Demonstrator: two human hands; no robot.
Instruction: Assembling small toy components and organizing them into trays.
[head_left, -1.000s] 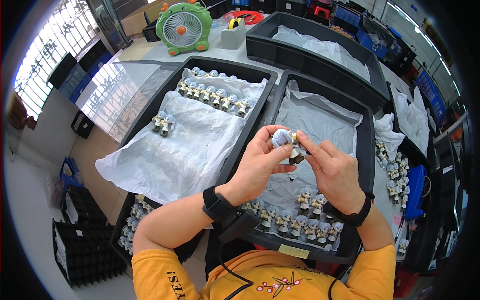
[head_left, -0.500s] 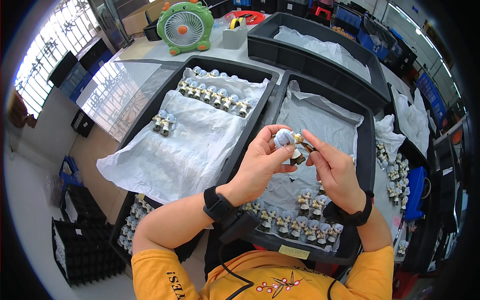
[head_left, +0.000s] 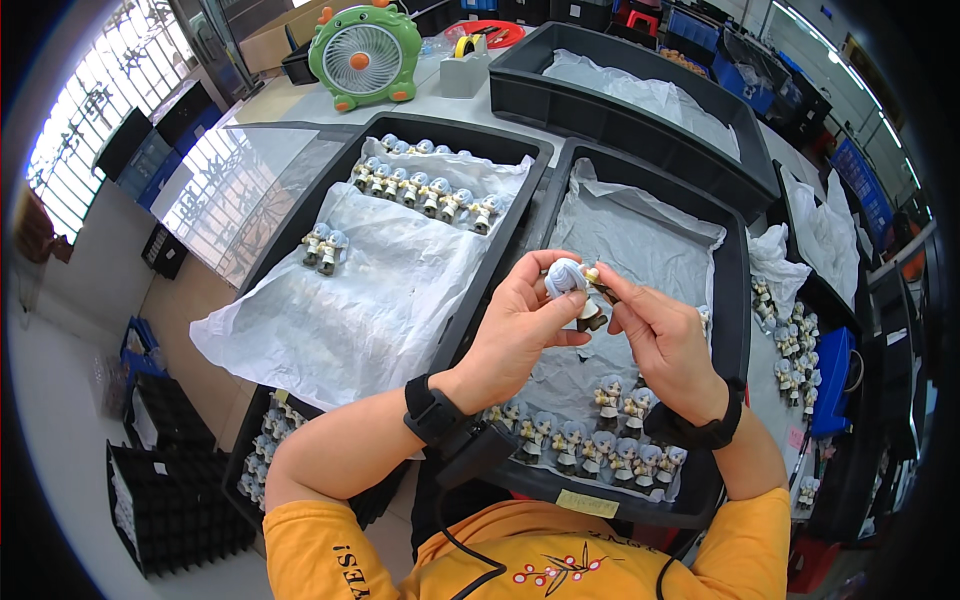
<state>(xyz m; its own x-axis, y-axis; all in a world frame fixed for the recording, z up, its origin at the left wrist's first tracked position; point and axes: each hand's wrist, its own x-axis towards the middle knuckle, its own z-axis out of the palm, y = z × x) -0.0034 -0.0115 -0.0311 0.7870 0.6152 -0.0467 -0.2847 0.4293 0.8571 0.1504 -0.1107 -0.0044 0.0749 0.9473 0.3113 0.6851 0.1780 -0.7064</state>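
Observation:
A small figurine (head_left: 568, 280) with pale blue-grey hair, a light outfit and dark boots is held over the right-hand tray. My left hand (head_left: 525, 312) grips it between thumb and fingers. On its other side, my right hand (head_left: 655, 325) is pinched close against the figurine. A thin dark brown piece shows at those fingertips, too small and covered to name. Below my hands, rows of like figurines (head_left: 570, 445) stand at the near end of the paper-lined right tray (head_left: 735, 300).
The left black tray (head_left: 510, 235) holds figurines (head_left: 400, 185) at its far end and a pair (head_left: 325, 248) near its left side. Behind stand a green fan (head_left: 365, 60), a tape dispenser (head_left: 465, 72) and another black tray (head_left: 620, 110). More figurines (head_left: 797, 350) lie at right.
My right fingers have moved slightly left, closer in against the figurine, covering more of the thin brown piece. My left hand keeps its hold. The whole view has shifted a little.

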